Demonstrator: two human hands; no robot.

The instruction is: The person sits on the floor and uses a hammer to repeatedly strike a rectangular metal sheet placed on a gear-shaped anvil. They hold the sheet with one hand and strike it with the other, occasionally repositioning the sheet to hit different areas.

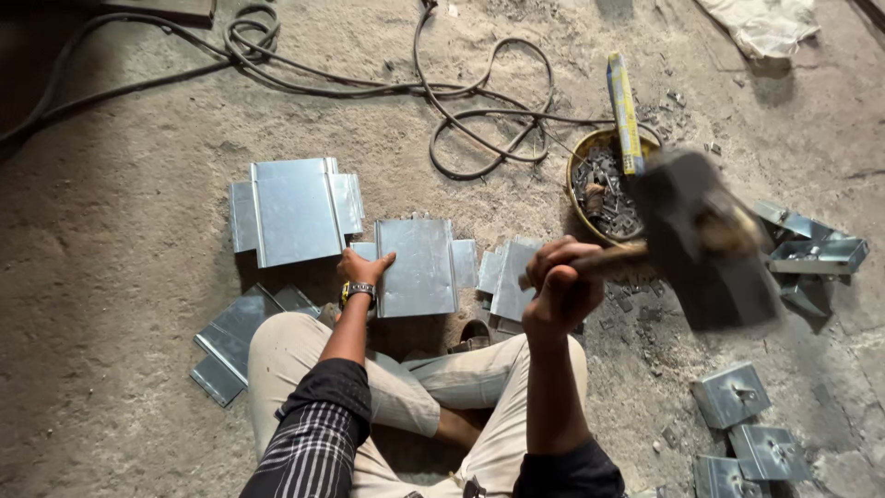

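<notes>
up at one o'clock from the person's knees sits a round yellow-rimmed bowl (583, 159) on the ground, filled with small dark metal bits, too jumbled to tell apart. a long yellow and blue wrapped stick (624, 112) leans across its rim, tilted toward twelve o'clock.

the right hand (560, 284) is curled tight round the wooden handle of a heavy hammer (705, 242), whose dark head is raised and blurred, out at three o'clock from the hand and in front of the bowl's edge. the left hand (361, 268), a watch on its wrist, lies with fingers spread and pressed flat on the left edge of a folded metal sheet (418, 267), which lies on the ground just ahead of the crossed legs, at twelve o'clock.

a larger folded sheet (295, 210) lies at eleven o'clock, apart from the first. more sheet pieces (232, 339) lie at nine o'clock beside the left knee, and a narrower sheet (510, 278) lies just right of the pressed one. small square brackets (732, 395) lie at four o'clock, and bent channel pieces (811, 249) at three o'clock.

the ground is rough, dusty concrete (111, 277) scattered with scraps. black cables (461, 101) loop across it at twelve o'clock, and a pale cloth (765, 23) lies in the far corner at one o'clock.
</notes>
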